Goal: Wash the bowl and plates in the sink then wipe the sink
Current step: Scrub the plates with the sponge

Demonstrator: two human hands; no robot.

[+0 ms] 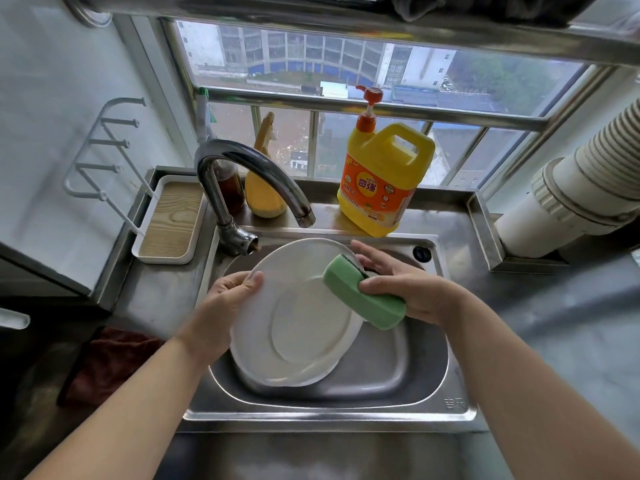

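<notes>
Taking the sink (398, 386) as your landmark: far to its left, a dark red cloth (107, 365) lies on the bench (156, 292), and a white tray with a wood-grain base (171, 220) sits at the sink's back-left corner. Your left hand (225, 299) grips the left rim of a white plate (298, 317), thumb on its face, holding it tilted over the basin; a second white rim shows just beneath it, so you seem to hold a stack, though you cannot tell how many pieces. The tap (249, 181) arches over the sink's back edge, with a yellow spray bottle (265, 181) behind it. Your right hand (408, 289) clasps a green sponge (363, 296), fingers curled round it, pressing its end against the plate's upper right rim. Behind the sink's right half stands a yellow detergent jug (384, 178) with a pump top.
</notes>
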